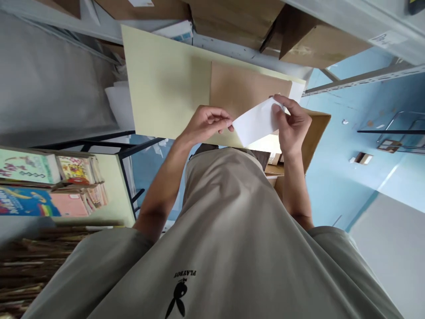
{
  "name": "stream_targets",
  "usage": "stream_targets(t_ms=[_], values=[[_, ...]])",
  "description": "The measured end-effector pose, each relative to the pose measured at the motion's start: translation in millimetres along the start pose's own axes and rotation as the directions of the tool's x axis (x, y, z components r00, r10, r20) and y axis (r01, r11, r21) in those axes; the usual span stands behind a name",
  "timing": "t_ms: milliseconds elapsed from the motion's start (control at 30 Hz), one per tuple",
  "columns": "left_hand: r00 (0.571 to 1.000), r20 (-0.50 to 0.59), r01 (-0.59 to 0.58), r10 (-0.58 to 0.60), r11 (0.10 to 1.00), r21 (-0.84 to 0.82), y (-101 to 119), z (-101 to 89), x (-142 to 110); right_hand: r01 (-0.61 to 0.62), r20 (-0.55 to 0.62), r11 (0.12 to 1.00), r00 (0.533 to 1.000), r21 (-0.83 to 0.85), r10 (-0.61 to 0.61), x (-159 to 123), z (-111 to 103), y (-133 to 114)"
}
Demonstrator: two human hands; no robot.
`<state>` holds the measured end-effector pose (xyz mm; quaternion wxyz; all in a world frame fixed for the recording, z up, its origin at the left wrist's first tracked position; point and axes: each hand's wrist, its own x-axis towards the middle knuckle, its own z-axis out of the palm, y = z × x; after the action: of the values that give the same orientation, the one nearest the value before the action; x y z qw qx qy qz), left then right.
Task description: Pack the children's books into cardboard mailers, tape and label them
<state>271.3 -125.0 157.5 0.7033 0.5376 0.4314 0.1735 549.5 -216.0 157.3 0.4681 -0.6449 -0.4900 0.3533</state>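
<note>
Between my hands a small white sheet of paper [255,122] is held tilted above the table. My right hand [294,122] pinches its upper right end between thumb and fingers. At the sheet's left corner, the fingertips of my left hand [210,124] are closed on the edge. Under the sheet lies a flat brown cardboard piece [229,88], resting on the pale yellow tabletop [159,84]. A white strip [295,91] shows at the cardboard's right end, partly behind my right hand.
Brown cardboard boxes [232,22] line the shelf behind the table. An open cardboard box [317,133] stands by my right forearm. At left, a side table holds stacks of colourful books [29,168]. A metal shelf beam [365,26] crosses the upper right.
</note>
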Motion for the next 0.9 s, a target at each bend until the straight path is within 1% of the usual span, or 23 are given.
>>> stream_targets(t_ms=[133, 200, 300, 367, 433, 500, 533, 567, 667, 733, 800, 900], values=[[1.0, -0.027, -0.008, 0.008, 1.0, 0.004, -5.1, -29.5, -5.2, -0.005, -0.034, 0.997, 0.999, -0.079, 0.002, 2.8, 31.9, -10.7], [1.0, -0.018, -0.006, 0.006, 1.0, 0.003, -7.7, -43.3, -6.5, -0.007, -0.056, 0.995, 0.998, -0.095, 0.002, 3.9, 47.4, -12.7], [1.0, 0.011, -0.003, 0.003, 1.0, 0.0, -10.2, -61.3, -7.0, -0.007, -0.038, 0.993, 0.999, -0.118, 0.002, 5.2, 67.3, -10.1], [1.0, 0.027, -0.009, 0.009, 1.0, 0.0, -11.0, -71.0, -6.0, -0.009, -0.006, 0.979, 1.0, -0.201, 0.008, 5.5, 78.7, -8.6], [0.999, 0.04, -0.013, 0.013, 1.0, 0.007, -11.7, -78.9, -4.2, -0.004, 0.025, 0.936, 1.0, -0.353, 0.013, 4.6, 90.2, -12.2], [0.998, 0.053, -0.018, 0.017, 1.0, 0.017, -12.5, -85.4, -2.2, 0.008, 0.06, 0.883, 0.998, -0.47, 0.022, 1.4, 103.0, -22.9], [0.998, 0.062, -0.024, 0.022, 0.999, 0.021, -12.9, -88.3, -1.5, 0.009, 0.08, 0.878, 0.996, -0.479, 0.033, -1.1, 110.1, -30.5], [0.997, 0.073, -0.032, 0.03, 0.999, 0.025, -13.2, -91.2, -1.0, 0.003, 0.1, 0.892, 0.994, -0.452, 0.048, -4.0, 117.4, -39.2], [0.993, 0.099, -0.061, 0.057, 0.998, 0.032, -13.6, -99.2, -1.2, -0.053, 0.152, 0.96, 0.984, -0.276, 0.098, -12.9, 139.4, -64.2], [0.992, 0.106, -0.08, 0.076, 0.996, 0.038, -14.4, -104.2, -2.0, -0.089, 0.155, 0.973, 0.98, -0.215, 0.124, -16.7, 151.7, -75.2], [0.99, 0.11, -0.099, 0.093, 0.994, 0.046, -16.6, -108.4, -2.6, -0.119, 0.145, 0.973, 0.978, -0.2, 0.15, -18.3, 160.7, -80.6], [0.985, 0.119, -0.134, 0.127, 0.99, 0.045, -23.2, -112.9, -3.1, -0.169, 0.127, 0.968, 0.973, -0.185, 0.194, -18.4, 169.0, -82.8]])
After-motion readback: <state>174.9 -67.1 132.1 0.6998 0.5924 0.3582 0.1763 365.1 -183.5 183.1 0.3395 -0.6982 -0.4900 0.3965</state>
